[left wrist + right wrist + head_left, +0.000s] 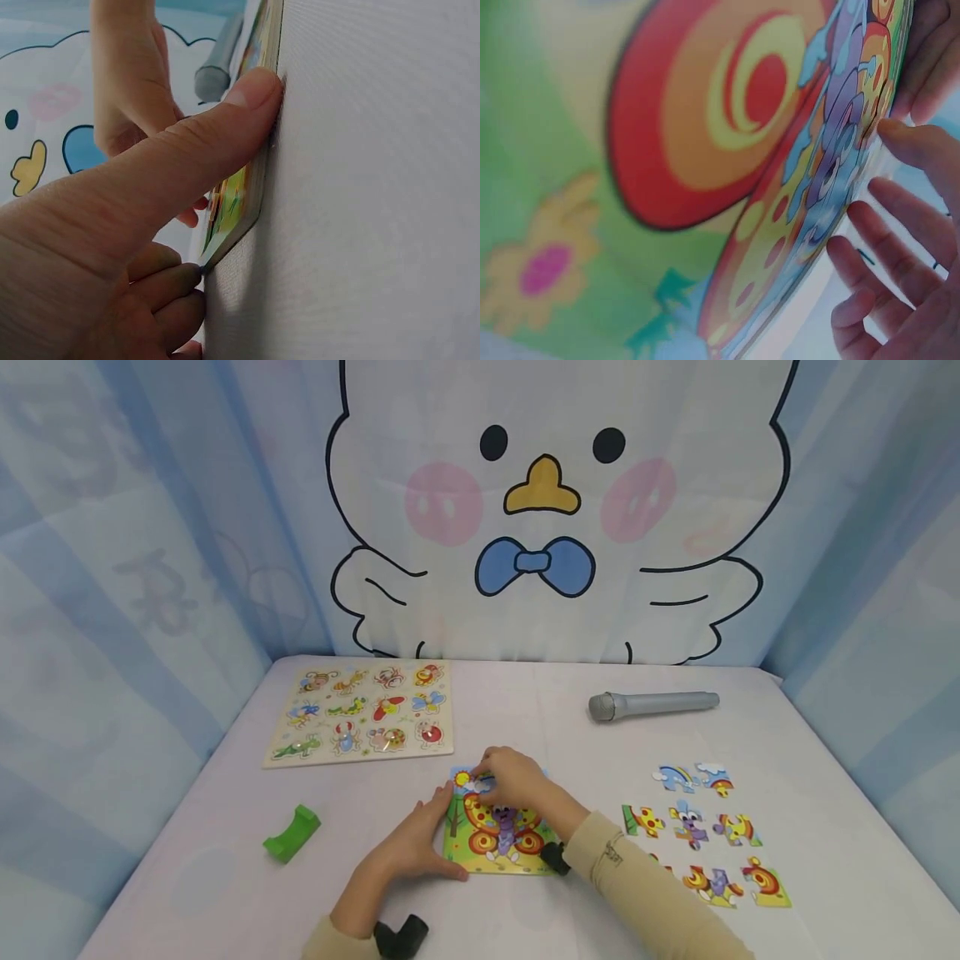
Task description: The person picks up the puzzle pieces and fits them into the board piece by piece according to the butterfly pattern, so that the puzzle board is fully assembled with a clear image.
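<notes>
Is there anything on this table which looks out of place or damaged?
Nothing looks spilled or damaged. The gray microphone seems slightly odd, lying beyond the loose puzzle pieces without matching them; the green block also lies apart.

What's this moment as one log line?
left hand: against left edge of puzzle board; right hand: over its far left corner; loose pieces: on right; microphone: beyond them

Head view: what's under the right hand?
The upper part of the butterfly board. The printed sun shows just left of the right hand; whatever lies directly beneath is covered.
</notes>
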Available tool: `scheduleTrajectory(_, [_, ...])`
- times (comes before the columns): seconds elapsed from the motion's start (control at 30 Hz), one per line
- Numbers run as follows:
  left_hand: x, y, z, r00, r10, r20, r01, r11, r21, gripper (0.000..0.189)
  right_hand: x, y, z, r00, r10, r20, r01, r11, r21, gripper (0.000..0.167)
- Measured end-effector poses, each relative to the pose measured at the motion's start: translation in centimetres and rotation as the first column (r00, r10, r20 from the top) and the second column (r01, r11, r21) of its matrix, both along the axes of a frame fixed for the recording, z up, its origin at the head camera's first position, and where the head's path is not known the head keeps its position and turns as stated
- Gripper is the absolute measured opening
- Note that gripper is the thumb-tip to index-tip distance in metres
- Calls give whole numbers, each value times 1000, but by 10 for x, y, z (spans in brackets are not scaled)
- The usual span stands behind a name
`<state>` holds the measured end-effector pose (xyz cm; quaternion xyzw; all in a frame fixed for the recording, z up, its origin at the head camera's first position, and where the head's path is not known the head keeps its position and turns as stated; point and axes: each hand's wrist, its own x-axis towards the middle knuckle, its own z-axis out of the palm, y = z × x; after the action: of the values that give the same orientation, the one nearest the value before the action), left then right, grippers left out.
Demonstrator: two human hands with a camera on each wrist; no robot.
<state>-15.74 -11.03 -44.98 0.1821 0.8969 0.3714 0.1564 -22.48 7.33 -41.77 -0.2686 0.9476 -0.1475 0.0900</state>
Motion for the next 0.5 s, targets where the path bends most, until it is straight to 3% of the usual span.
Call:
scheduleTrajectory(0.23, [1, -2, 2, 1000, -18, -10, 18, 1000, 6, 119, -1, 13, -1, 998, 58, 31, -51, 983, -177, 37])
scheduleTrajectory(0.5, [-1, -1, -1, 1000, 0, 4, 1, 1000, -4, 120, -1, 29, 1, 997, 8, 77, 10, 972, -236, 42])
